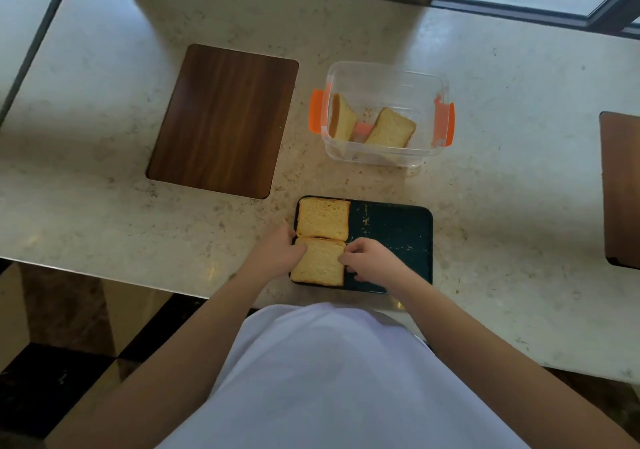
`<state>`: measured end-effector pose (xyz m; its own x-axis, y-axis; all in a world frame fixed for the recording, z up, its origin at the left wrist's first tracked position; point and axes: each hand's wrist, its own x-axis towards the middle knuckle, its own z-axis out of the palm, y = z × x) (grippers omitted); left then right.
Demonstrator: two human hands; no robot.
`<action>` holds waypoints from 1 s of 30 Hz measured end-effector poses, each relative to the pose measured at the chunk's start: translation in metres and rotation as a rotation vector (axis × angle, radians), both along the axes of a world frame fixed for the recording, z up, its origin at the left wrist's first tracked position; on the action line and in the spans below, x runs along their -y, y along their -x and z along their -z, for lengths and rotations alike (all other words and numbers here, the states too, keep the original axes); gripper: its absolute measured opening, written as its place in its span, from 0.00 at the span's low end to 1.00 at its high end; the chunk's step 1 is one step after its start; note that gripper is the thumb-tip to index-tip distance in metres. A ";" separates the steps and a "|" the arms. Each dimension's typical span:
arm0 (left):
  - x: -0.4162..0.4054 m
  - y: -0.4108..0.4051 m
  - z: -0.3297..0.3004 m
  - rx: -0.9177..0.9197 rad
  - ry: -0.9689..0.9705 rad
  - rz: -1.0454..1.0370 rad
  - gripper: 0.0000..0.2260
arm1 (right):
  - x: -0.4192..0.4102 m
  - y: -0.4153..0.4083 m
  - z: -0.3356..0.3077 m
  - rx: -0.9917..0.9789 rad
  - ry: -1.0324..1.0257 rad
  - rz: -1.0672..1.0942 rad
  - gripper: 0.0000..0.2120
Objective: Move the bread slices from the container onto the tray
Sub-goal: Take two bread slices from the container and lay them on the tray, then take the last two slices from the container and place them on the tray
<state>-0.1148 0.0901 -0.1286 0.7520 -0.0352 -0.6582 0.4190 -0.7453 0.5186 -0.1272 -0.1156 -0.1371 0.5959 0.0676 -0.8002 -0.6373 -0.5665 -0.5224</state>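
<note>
bread slice (318, 261) lies on the tray (394, 230), your left hand (277, 251) and right hand (367, 258) pinch its two sides. press too hard and it can tear; two slices wait in the container (384, 78).

You stood at a polished, speckled stone counter (485, 109) that shone where light struck it. The container (384, 78) was clear, glossy plastic with orange plastic clips (316, 111). The tray (398, 230) looked dark, smooth and slightly matt, dusted with crumbs. The bread slices (323, 218) had a porous, soft crumb. A dark wood-grain board (221, 119) had a satin finish. Your shirt (329, 379) was plain white cloth.
</note>
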 end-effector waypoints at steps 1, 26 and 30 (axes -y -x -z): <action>0.003 -0.010 -0.010 0.034 -0.003 0.040 0.08 | 0.003 -0.008 -0.005 0.016 0.000 -0.017 0.05; 0.167 -0.233 -0.096 -0.007 0.271 -0.673 0.17 | 0.045 -0.245 -0.065 -0.058 -0.120 0.633 0.29; 0.171 -0.238 -0.076 -0.009 0.156 -0.623 0.28 | 0.043 -0.253 -0.055 -0.072 -0.050 0.640 0.29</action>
<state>0.1229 -0.0811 -0.0523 0.6571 0.3105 -0.6869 0.7538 -0.2765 0.5961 0.1253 -0.1590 -0.0823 0.4754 -0.2447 -0.8450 -0.8756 -0.0388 -0.4814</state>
